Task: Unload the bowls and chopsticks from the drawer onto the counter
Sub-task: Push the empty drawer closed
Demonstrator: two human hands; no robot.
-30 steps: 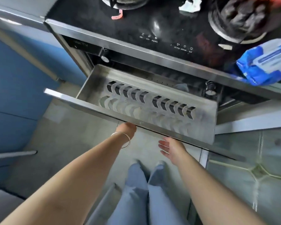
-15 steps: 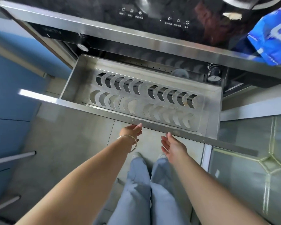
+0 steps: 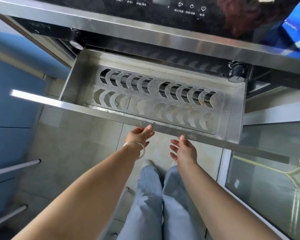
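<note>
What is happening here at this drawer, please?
A person stands before a pulled-out steel drawer under the cooktop. The left hand and the right hand are both open just under the drawer's front edge, fingertips at or near it; neither holds anything. Only a slotted rack shows inside the drawer: no bowls or chopsticks are visible. A blue packet lies on the cooktop.
</note>
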